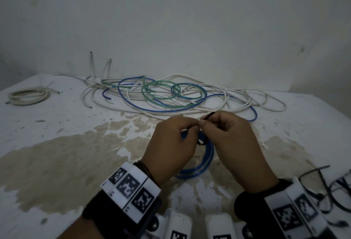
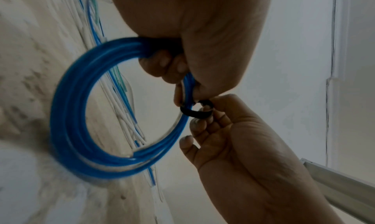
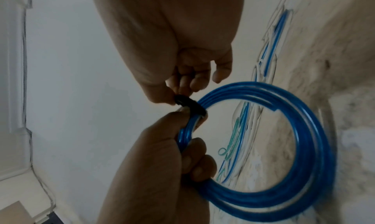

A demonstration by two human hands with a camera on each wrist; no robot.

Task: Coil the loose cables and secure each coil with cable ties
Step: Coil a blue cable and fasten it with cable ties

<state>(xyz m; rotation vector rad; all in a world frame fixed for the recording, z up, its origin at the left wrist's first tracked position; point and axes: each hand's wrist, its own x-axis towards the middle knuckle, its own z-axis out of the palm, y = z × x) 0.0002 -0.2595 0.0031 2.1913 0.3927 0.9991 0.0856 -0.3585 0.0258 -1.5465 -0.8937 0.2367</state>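
Your wrists, banded with black-and-white marker blocks, sit nearest in the head view, and ahead of them your left hand (image 1: 171, 144) and right hand (image 1: 233, 138) meet over the stained white table (image 1: 57, 153). Between them you hold a blue cable coil (image 1: 197, 170) on edge, its lower arc down near the table, while your right fingers pinch a black cable tie (image 1: 208, 115) whose tail pokes up above your knuckles. Farther back lies a loose tangle of cables (image 1: 161, 94) in white, blue and green, well apart from a small white coil (image 1: 28, 96) at the far left. Spare black ties (image 1: 334, 187) lie just beside your right wrist. From the left wrist view, your left hand (image 2: 192, 35) curls its fingers (image 2: 162, 67) round the top of the blue cable coil (image 2: 81, 115), and the black cable tie (image 2: 196, 112) loops round the strands just below that grip, held by the fingertips of your right hand (image 2: 243, 147). From the right wrist view, your right hand (image 3: 172, 43) pinches the black cable tie (image 3: 188, 104) between thumb and fingers, where it wraps the blue cable coil (image 3: 304, 163); your left hand (image 3: 162, 163) grips the coil just below the tie.
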